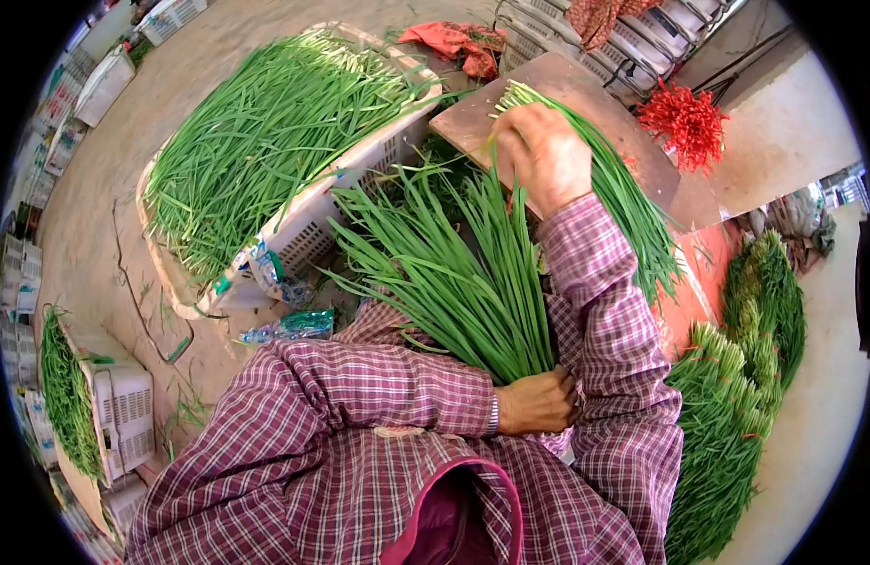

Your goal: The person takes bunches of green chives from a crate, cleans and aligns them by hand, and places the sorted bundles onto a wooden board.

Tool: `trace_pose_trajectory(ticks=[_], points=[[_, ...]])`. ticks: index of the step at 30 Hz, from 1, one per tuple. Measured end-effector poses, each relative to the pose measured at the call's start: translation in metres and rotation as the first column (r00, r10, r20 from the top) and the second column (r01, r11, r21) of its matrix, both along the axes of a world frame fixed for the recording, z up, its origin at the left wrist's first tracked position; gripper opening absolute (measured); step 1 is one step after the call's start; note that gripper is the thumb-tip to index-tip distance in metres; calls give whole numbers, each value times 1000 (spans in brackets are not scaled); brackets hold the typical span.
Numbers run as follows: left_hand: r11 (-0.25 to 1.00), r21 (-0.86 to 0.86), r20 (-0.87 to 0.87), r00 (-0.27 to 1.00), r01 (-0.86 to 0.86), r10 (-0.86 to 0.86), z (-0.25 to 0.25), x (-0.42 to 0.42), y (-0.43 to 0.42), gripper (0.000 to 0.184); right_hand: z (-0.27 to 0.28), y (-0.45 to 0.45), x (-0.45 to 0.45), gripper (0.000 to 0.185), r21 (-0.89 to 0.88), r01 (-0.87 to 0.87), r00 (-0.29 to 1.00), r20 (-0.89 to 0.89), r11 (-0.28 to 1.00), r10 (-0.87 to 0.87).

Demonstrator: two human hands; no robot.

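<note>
My left hand (534,403) is closed around the lower end of a loose bunch of garlic chives (463,273) in front of my body. The green leaves fan up and to the left. Above it my right hand (546,158) reaches over a board (473,118), slightly blurred, its fingers curled around garlic chives near the pale stem ends. More garlic chives (633,202) lie in a long pile on the board, running under this hand and hanging over the near edge. My right fingertips are partly hidden.
A white crate (336,202) heaped with chives stands at the left. Red ties (684,122) hang beyond the board. Tied chive bundles (713,424) stand at the right. Another crate (124,414) holds greens at far left. Plastic wrappers (294,326) lie near the large crate.
</note>
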State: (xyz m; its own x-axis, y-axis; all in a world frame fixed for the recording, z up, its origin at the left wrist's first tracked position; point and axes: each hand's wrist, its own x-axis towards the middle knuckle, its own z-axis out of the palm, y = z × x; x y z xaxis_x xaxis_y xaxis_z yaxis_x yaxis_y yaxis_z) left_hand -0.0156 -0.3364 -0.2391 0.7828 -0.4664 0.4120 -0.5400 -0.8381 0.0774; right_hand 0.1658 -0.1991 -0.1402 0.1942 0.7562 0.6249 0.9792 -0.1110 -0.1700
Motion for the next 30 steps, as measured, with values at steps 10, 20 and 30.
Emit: trace_pose_trajectory(ticks=[10, 20, 30], points=[[951, -275, -120, 976, 141, -179, 81, -3, 61, 19, 44, 13, 25, 13, 331, -54, 456, -831, 942, 318], [273, -929, -155, 932, -250, 327, 233, -122, 267, 22, 56, 21, 52, 16, 680, 98, 160, -731, 726, 663], [142, -790, -284, 562, -596, 777, 271, -241, 380, 22, -24, 63, -52, 19, 98, -419, 732, -552, 903, 399]])
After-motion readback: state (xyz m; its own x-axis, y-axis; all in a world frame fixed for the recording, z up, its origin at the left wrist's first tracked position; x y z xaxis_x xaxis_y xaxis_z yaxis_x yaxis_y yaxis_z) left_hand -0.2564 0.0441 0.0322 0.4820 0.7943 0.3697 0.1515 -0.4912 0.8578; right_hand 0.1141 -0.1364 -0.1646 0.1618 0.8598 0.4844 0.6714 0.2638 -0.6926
